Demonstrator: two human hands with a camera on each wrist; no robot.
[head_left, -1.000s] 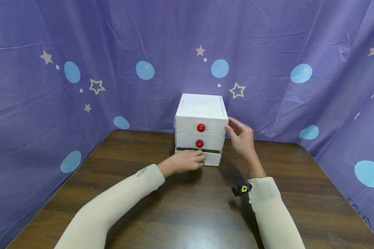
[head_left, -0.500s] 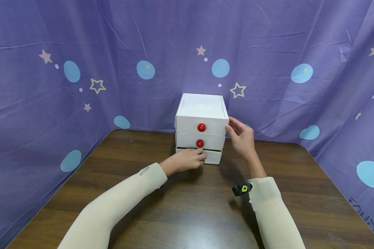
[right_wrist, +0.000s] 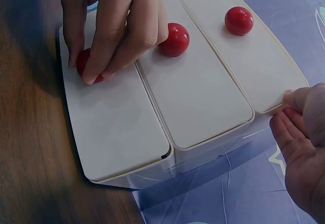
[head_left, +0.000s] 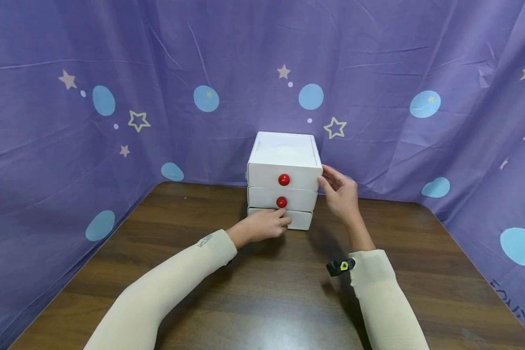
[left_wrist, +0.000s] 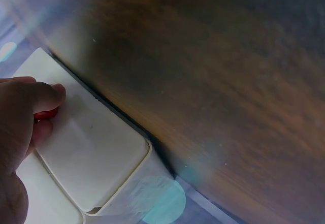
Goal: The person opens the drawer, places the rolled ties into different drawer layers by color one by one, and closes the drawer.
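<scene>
A white three-drawer storage box [head_left: 286,149] stands near the back of the table, each drawer with a round red knob. My left hand [head_left: 266,225] covers the left part of the bottom drawer [head_left: 301,220] in the head view. In the right wrist view its thumb and fingers pinch that drawer's red knob [right_wrist: 83,64], largely hidden by them. The bottom drawer's front lies almost flush with the box. At the upper right edge my right hand [head_left: 343,195] grips the box, thumb at the front corner of the top drawer [right_wrist: 264,56] and fingers along the side.
The box stands on a brown wooden table [head_left: 245,301]. Right behind it hangs a purple curtain [head_left: 245,43] with stars and blue dots, which also runs along both sides. A small black camera [head_left: 340,266] sits at the right wrist.
The bottom drawer, partly out a second ago with a dark gap above it, has slid in as my left hand moved forward with its knob. My right hand stays at the box's edge.
</scene>
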